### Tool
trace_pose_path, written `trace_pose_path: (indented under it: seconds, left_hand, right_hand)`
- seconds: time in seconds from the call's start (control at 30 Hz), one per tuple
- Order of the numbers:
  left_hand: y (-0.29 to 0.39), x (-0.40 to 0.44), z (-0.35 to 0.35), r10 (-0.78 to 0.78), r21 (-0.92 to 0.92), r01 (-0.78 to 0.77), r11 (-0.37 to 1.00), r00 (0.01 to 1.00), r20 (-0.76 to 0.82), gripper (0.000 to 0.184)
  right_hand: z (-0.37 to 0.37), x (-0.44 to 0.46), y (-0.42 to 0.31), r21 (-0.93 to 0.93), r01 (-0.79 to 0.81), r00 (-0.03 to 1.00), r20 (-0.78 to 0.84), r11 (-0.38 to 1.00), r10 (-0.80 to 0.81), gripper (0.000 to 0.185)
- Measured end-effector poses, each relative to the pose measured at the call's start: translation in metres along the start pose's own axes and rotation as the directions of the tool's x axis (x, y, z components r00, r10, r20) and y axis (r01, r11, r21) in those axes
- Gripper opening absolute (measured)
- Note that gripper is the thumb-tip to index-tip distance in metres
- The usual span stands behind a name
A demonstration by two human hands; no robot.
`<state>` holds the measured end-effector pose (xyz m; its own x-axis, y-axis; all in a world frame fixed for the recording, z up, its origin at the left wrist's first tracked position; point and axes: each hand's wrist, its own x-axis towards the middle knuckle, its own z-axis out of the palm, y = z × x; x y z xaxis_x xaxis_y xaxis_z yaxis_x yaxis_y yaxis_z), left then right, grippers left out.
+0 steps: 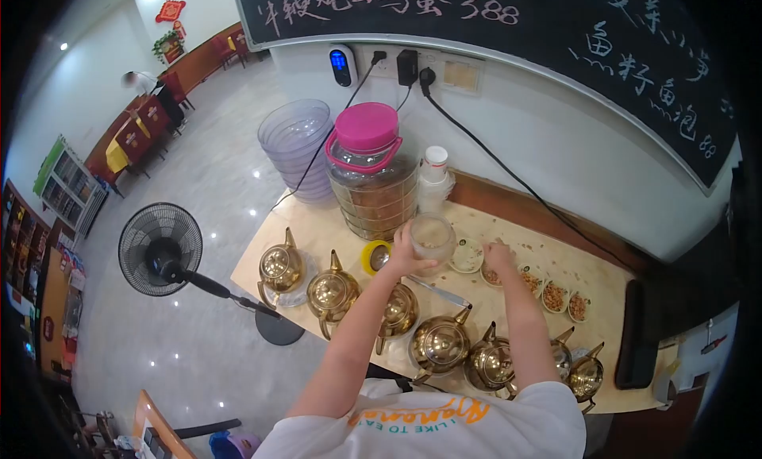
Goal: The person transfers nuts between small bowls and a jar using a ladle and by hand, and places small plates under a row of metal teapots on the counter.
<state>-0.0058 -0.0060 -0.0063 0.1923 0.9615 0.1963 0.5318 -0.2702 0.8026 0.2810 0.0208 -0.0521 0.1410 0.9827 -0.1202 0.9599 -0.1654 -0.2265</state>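
Observation:
My left hand (404, 256) is wrapped round the near left side of a clear round jar (434, 233) with some pale contents low inside. Over a small dish of nut-like bits (490, 277), my right hand (499, 257) has its fingers bunched together; what they hold is hidden. Between the two hands lies a pale small dish (467, 256). To the right, more small dishes (555, 296) hold brown nut-like pieces, with crumbs scattered behind them. Beside my left hand is a yellow-rimmed lid or strainer (377, 256). A long pale utensil (439, 291) lies below the jar.
Several gold teapots (441, 346) line the near edge of the table (252, 256). Behind stand a large pink-lidded jar (373, 185), stacked purple tubs (295, 145) and stacked cups (435, 177). A black cable (508, 173) hangs along the wall. A fan (161, 248) stands left.

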Motion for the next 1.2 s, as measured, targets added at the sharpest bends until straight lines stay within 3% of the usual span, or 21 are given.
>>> trace_pose_path:
  seconds: [0.1, 0.23, 0.33, 0.43, 0.53, 0.63, 0.73, 0.83, 0.9, 0.97, 1.2]
  left_hand:
    - [-0.004, 0.001, 0.001, 0.007, -0.004, -0.007, 1.000, 1.000, 0.015, 0.120]
    - [-0.003, 0.000, 0.000, 0.008, -0.012, -0.008, 1.000, 1.000, -0.003, 0.120]
    - [-0.014, 0.002, 0.007, 0.070, 0.016, -0.070, 0.997, 0.997, -0.025, 0.120]
    - [-0.002, -0.002, 0.002, 0.001, -0.010, -0.001, 1.000, 1.000, -0.008, 0.120]
    - [-0.007, -0.001, 0.005, 0.006, 0.001, -0.006, 1.000, 1.000, -0.031, 0.120]
    - [-0.004, -0.001, 0.004, 0.007, 0.029, -0.006, 1.000, 0.999, -0.037, 0.119]
    - [0.001, -0.003, 0.001, -0.035, 0.037, 0.035, 0.999, 0.999, -0.020, 0.119]
    - [-0.002, -0.001, 0.000, -0.022, -0.043, 0.022, 0.999, 1.000, -0.006, 0.119]
    - [0.002, -0.002, -0.001, -0.056, -0.027, 0.056, 0.998, 0.998, 0.007, 0.119]
    - [0.005, -0.003, -0.003, -0.084, -0.002, 0.084, 0.996, 0.996, 0.013, 0.119]
    - [0.006, -0.002, -0.003, -0.097, -0.035, 0.098, 0.995, 0.995, 0.034, 0.117]
  right_hand:
    - [-0.022, 0.000, 0.015, -0.039, -0.115, 0.978, 0.172, 0.993, 0.120, 0.036]
    - [-0.018, 0.008, 0.061, -0.187, -0.122, 0.957, 0.238, 0.975, 0.165, 0.031]
    - [-0.042, -0.013, 0.059, -0.048, -0.232, 0.934, 0.267, 0.971, 0.236, 0.026]
    - [-0.023, -0.009, 0.071, -0.041, -0.254, 0.950, 0.179, 0.966, 0.257, 0.023]
    - [-0.054, -0.035, 0.050, -0.005, -0.145, 0.977, 0.157, 0.989, 0.144, 0.022]
    - [-0.052, -0.035, 0.060, -0.097, -0.069, 0.998, -0.010, 0.993, 0.068, 0.020]
    - [-0.054, -0.030, 0.067, 0.121, -0.256, 0.952, -0.139, 0.959, 0.272, 0.013]
    - [-0.060, 0.006, 0.099, 0.074, 0.011, 1.000, 0.026, 0.997, -0.012, 0.011]
    - [-0.082, -0.005, 0.073, 0.150, 0.111, 0.978, -0.192, 0.982, -0.081, 0.013]
    - [-0.131, -0.043, 0.005, 0.012, -0.017, 0.968, -0.252, 1.000, 0.019, 0.017]
    - [-0.171, -0.061, -0.086, 0.056, 0.131, 0.957, -0.269, 0.990, -0.111, 0.016]
